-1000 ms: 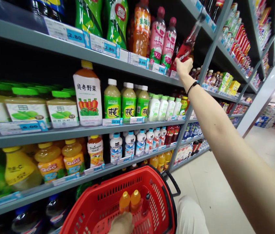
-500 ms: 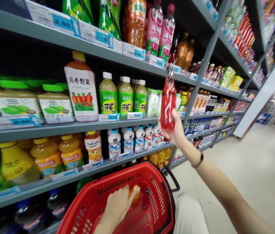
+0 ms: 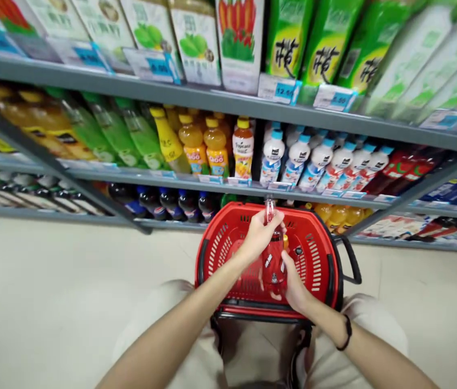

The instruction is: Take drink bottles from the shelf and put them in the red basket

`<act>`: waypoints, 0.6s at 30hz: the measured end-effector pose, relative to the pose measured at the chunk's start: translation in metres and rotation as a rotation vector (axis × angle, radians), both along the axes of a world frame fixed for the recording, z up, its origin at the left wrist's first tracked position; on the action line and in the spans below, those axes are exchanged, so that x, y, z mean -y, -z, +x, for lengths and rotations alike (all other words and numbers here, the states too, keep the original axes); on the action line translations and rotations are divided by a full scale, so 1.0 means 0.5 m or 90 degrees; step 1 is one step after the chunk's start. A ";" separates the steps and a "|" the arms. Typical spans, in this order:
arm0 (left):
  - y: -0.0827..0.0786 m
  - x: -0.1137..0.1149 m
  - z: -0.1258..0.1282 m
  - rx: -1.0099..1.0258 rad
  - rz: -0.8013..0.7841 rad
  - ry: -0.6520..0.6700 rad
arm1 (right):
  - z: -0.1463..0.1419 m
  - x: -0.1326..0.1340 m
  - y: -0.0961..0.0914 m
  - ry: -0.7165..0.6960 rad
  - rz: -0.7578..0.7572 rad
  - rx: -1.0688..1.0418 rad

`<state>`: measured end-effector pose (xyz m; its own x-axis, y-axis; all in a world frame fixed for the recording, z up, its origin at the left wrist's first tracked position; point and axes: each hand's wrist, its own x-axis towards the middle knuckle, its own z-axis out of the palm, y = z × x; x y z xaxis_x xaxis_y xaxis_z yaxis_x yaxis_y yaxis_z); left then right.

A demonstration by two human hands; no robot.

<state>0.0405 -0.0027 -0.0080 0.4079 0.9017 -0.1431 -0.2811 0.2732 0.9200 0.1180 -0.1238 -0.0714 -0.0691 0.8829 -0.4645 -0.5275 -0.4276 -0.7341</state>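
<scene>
A red bottle (image 3: 273, 267) is held upright just above the red basket (image 3: 217, 244), its clear neck rising past the basket's far rim. The left hand (image 3: 257, 237) is closed round the neck and the right hand (image 3: 294, 282) grips the base. Beyond the basket are shelves (image 3: 131, 175) of drinks. If either grip slackens on the smooth plastic, the bottle could tip and drop hard into the basket.

bottle (image 3: 274, 267) lowered over basket (image 3: 217, 249), left hand (image 3: 259, 237) added
</scene>
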 end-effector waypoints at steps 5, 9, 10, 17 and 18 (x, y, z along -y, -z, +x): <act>-0.042 -0.004 -0.024 0.081 0.025 -0.041 | 0.001 0.006 -0.010 -0.012 -0.171 -0.208; -0.062 -0.017 -0.051 0.116 0.010 0.006 | -0.004 0.008 -0.007 -0.053 -0.124 -0.236; -0.061 -0.019 -0.057 0.125 0.008 0.017 | -0.003 0.007 -0.005 -0.057 -0.111 -0.239; -0.052 -0.023 -0.077 0.137 0.038 0.004 | 0.003 0.002 -0.001 -0.079 -0.043 -0.228; -0.052 -0.024 -0.078 0.133 0.044 -0.006 | 0.002 0.004 -0.003 -0.074 -0.042 -0.203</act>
